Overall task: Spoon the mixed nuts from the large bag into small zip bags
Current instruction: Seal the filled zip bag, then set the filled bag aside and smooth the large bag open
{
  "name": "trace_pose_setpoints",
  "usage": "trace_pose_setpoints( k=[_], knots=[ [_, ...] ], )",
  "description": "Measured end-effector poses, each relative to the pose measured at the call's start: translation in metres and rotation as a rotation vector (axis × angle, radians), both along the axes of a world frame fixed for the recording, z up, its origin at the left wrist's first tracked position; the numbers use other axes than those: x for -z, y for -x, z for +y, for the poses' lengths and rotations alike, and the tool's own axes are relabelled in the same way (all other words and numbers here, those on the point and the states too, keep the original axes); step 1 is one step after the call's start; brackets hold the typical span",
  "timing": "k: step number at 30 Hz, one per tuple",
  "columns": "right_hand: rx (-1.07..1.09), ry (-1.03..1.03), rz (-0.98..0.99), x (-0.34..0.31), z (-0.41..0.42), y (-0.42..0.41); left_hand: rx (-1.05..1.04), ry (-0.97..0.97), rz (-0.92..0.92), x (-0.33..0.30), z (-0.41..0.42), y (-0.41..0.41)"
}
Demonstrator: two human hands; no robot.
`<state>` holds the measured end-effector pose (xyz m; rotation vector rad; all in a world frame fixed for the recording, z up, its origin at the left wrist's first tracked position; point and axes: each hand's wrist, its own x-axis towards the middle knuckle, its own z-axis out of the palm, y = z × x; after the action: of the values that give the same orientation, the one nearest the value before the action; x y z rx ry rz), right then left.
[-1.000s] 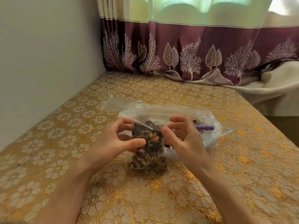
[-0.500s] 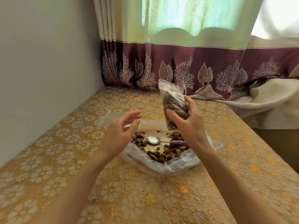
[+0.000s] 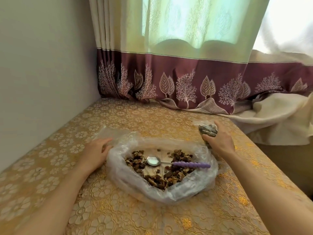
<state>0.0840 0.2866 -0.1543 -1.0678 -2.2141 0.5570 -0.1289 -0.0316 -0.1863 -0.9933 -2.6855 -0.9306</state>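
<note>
The large clear bag [image 3: 118,173] lies open on the table with mixed nuts [image 3: 162,175] inside. A spoon [image 3: 177,163] with a purple beaded handle rests on the nuts. My right hand [image 3: 220,141] grips a filled small zip bag [image 3: 207,130] and holds it down on the table to the right of the large bag. My left hand [image 3: 97,150] lies with straight fingers at the large bag's left rim, over empty clear zip bags [image 3: 101,131] that lie flat there.
The table [image 3: 118,214] wears a gold floral cloth. A grey wall [image 3: 42,82] runs along the left. A maroon-bordered curtain [image 3: 186,82] hangs at the back, and a cream cloth [image 3: 279,119] bunches at the right beyond the table edge.
My right hand has carried the filled small bag from above the large bag down to the table on the right. My left hand has dropped to the large bag's left rim.
</note>
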Motion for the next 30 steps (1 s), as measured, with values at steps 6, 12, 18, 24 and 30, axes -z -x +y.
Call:
trace_pose_setpoints(
  k=[6,12,18,24,30],
  knots=[
    [-0.033,0.06,-0.146,0.014,0.013,-0.001,-0.062,0.053,0.056,0.001,0.0,0.001],
    [-0.032,0.076,-0.185,0.005,0.01,-0.001,-0.112,-0.123,0.165,0.0,-0.001,-0.001],
    [-0.105,-0.045,0.21,-0.025,-0.041,-0.003,-0.311,-0.314,0.315,-0.015,-0.013,-0.002],
    [-0.307,0.03,0.454,-0.036,-0.114,-0.004,-0.279,-0.736,0.178,-0.041,-0.012,-0.026],
    [-0.57,0.323,0.539,-0.019,-0.164,-0.012,0.222,-1.023,-0.42,-0.06,0.01,-0.07]
  ],
)
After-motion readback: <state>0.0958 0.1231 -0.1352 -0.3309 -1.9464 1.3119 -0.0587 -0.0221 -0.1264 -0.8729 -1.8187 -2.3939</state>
